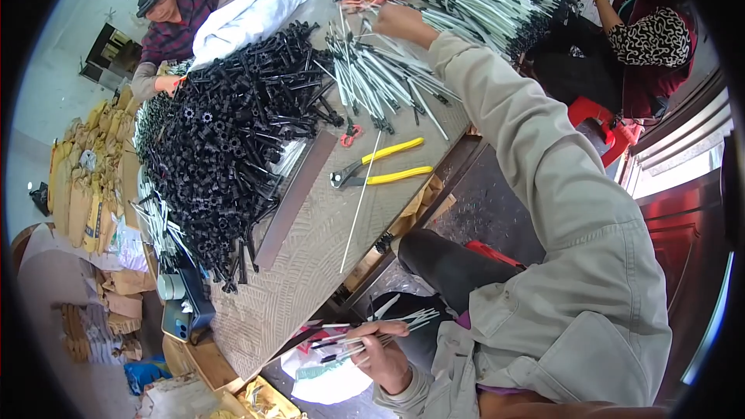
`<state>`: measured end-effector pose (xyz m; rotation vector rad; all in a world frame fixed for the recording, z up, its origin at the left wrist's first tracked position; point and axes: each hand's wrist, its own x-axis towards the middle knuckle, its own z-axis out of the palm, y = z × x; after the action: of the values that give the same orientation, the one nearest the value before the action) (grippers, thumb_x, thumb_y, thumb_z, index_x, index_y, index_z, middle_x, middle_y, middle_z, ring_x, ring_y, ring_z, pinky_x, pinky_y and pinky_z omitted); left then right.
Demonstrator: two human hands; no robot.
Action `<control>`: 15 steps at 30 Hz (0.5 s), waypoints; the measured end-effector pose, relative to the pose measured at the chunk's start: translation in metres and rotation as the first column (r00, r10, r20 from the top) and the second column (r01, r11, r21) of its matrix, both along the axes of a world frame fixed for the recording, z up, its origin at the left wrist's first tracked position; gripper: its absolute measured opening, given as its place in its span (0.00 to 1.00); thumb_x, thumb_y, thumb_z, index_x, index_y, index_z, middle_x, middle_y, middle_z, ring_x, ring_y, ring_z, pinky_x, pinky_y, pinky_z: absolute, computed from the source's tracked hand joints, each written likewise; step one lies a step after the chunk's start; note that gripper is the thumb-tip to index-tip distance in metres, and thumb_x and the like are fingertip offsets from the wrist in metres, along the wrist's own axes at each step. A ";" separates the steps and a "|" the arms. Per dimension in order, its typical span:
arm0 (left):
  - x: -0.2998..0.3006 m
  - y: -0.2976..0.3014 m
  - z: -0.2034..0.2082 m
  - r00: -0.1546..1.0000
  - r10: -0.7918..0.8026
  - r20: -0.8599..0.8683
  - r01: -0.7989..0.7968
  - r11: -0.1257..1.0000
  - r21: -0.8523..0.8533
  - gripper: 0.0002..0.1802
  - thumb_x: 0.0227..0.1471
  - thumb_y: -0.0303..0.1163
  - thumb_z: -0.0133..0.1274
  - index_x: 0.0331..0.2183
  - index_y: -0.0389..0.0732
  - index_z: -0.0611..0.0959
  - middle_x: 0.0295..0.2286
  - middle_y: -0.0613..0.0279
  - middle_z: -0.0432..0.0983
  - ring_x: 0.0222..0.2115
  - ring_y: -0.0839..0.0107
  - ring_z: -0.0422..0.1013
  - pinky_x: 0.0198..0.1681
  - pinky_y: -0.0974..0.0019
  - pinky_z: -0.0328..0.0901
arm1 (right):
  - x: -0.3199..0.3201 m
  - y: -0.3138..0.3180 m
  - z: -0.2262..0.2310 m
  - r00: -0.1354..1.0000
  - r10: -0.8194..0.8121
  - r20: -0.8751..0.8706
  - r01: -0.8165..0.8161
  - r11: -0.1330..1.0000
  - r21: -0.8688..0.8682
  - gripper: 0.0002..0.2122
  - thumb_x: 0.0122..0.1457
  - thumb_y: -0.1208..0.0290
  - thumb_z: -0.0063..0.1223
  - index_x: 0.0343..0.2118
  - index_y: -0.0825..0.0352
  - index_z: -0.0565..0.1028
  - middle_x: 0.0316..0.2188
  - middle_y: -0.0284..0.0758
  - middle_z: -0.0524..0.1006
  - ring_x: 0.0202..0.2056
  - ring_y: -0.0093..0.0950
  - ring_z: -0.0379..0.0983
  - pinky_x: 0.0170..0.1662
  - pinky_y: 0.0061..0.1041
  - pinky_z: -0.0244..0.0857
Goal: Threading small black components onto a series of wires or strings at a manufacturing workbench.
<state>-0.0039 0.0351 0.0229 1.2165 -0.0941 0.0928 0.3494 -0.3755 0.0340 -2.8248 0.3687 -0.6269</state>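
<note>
So the left hand (386, 358) was down low near the person's lap, fingers wrapped around a loose little fan of held rods (421, 317): skinny, straight, white things, a few with black ends poking out the other side. The right hand (403, 25) was way out over the table (252, 326), fingers curled at the far end of a messy rod pile (372, 77); honestly couldn't tell if it was pinching one. Those looked the same, glossy white with dark tips, lying every which way. Just beyond sat a fatter, pale bundle (504, 0), black at its near end. A huge heap of black plastic parts (225, 132) sat left of the pile, and one lone rod (359, 209) lay across the yellow-handled pliers (396, 161).
</note>
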 end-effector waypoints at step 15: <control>-0.023 -0.035 -0.037 0.969 -0.177 -0.170 0.188 0.981 0.048 0.21 0.60 0.40 0.34 0.38 0.30 0.72 0.35 0.45 0.74 0.32 0.62 0.73 0.38 0.64 0.67 | -0.224 0.092 0.155 0.521 0.358 0.775 -0.849 0.309 0.428 0.07 0.58 0.71 0.44 0.26 0.67 0.70 0.17 0.28 0.69 0.19 0.16 0.62 0.21 0.14 0.55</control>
<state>-0.0271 0.0000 -0.0141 1.2690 -0.0647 -0.1728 0.1252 -0.2833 0.1889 -1.5389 -0.5237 -0.7735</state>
